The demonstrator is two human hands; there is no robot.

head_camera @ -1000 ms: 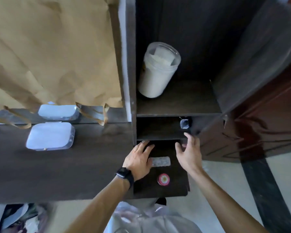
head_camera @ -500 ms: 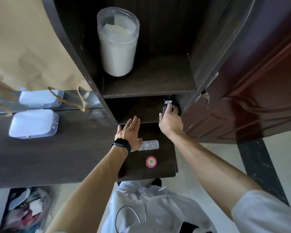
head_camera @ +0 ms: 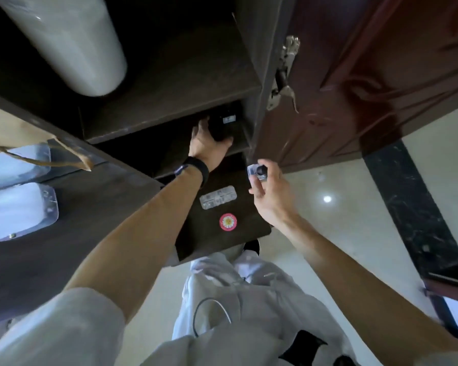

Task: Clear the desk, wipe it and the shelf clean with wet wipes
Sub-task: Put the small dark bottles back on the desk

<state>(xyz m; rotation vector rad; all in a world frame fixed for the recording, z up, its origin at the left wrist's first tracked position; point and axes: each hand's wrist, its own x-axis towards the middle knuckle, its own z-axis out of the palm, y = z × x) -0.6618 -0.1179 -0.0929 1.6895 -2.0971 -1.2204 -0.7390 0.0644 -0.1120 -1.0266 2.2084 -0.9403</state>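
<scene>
Currently, the left hand [head_camera: 209, 147] reaches into the lower compartment of the dark wooden shelf [head_camera: 156, 120], its grip curled round a small black boxy object [head_camera: 222, 126] bearing a pale label. The right hand [head_camera: 273, 199] pinches a small clear-and-black plastic item [head_camera: 258, 172] above the dark brown desk [head_camera: 90, 207]. Both items appear light, rigid and smooth. Hold the box across its short sides, as glossy faces may slip.

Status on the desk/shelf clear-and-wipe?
Early. Done: nothing visibly wiped; no wipes in view. In hand: left hand grips a dark item in the lower shelf; right hand holds a small clear piece. Left: blister pack, round disc, jar, boxes, then wiping.
</scene>
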